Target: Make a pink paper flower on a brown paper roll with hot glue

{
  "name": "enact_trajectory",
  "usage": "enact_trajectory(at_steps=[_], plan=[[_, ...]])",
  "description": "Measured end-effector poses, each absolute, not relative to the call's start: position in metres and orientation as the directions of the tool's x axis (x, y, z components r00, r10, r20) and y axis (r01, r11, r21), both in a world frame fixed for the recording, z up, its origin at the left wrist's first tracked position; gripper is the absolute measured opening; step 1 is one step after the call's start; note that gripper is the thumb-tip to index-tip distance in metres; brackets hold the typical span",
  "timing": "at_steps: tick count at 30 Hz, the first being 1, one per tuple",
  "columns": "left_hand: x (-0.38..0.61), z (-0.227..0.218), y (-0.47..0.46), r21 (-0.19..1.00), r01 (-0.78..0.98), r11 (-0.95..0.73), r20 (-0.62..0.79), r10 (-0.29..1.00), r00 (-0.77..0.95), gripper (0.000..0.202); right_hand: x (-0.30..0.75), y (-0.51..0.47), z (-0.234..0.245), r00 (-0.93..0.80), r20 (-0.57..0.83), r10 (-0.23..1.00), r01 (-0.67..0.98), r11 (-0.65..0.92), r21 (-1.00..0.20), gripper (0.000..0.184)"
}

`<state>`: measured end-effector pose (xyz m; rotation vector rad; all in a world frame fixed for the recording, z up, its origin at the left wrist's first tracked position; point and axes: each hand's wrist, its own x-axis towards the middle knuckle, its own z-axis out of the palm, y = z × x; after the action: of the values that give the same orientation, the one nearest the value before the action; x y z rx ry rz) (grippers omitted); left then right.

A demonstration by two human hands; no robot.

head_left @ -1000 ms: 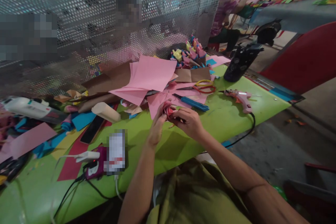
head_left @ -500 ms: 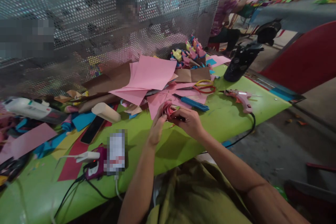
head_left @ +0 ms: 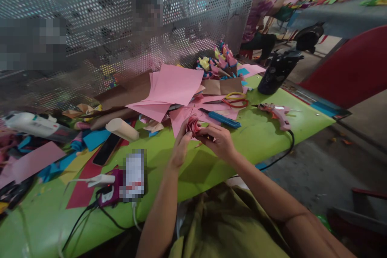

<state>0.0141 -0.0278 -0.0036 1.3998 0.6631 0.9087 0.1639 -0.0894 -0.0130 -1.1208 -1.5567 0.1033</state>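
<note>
Left hand (head_left: 180, 147) and right hand (head_left: 220, 142) both grip the small rolled pink-red paper coil (head_left: 193, 124); even fingertip pressure should hold its layers tight.

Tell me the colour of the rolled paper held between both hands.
The rolled paper is pinkish red; the head view shows it best.

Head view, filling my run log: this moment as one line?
left hand: holds rolled pink-red paper piece | right hand: pinches same piece | under: bright green table | nearby: blue-handled craft knife
</note>
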Motion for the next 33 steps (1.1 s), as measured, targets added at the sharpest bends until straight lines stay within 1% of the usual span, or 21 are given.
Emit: enact_trajectory(at_steps=[4,7,11,15,18,24,26,29,33], plan=[[0.015,-0.008,-0.027,0.983,-0.183,-0.006,0.101,0.850,0.517,0.049,0.164,-0.087,-0.013,0.117,0.714,0.691,0.592,0.528,-0.608,0.017],[0.015,-0.009,-0.027,0.984,-0.175,-0.007,0.098,0.851,0.517,0.049,0.164,-0.087,-0.013,0.113,0.726,0.678,0.599,0.537,-0.595,0.018],[0.014,-0.010,-0.026,0.989,-0.148,-0.007,0.085,0.843,0.532,0.047,0.165,-0.087,-0.016,0.136,0.706,0.695,0.590,0.517,-0.621,0.013],[0.014,-0.011,-0.023,0.990,-0.143,-0.007,0.088,0.816,0.571,0.053,0.165,-0.088,-0.019,0.191,0.690,0.698,0.571,0.493,-0.657,0.009],[0.014,-0.008,-0.022,0.993,-0.116,-0.025,0.088,0.812,0.576,0.053,0.167,-0.088,-0.020,0.191,0.685,0.703,0.582,0.481,-0.656,0.007],[0.014,-0.005,-0.024,0.992,-0.125,-0.008,0.075,0.839,0.539,0.047,0.173,-0.089,-0.019,0.151,0.705,0.693,0.651,0.466,-0.598,0.006],[0.015,-0.005,-0.025,0.992,-0.127,0.013,0.054,0.855,0.515,0.045,0.173,-0.091,-0.018,0.161,0.707,0.689,0.643,0.469,-0.605,0.004],[0.017,-0.003,-0.025,0.993,-0.114,0.034,0.022,0.888,0.460,0.046,0.170,-0.096,-0.015,0.199,0.698,0.688,0.613,0.468,-0.637,0.008],[0.017,0.000,-0.025,0.997,-0.075,0.002,0.032,0.895,0.446,0.052,0.163,-0.099,-0.010,0.212,0.701,0.681,0.560,0.504,-0.658,0.008]])
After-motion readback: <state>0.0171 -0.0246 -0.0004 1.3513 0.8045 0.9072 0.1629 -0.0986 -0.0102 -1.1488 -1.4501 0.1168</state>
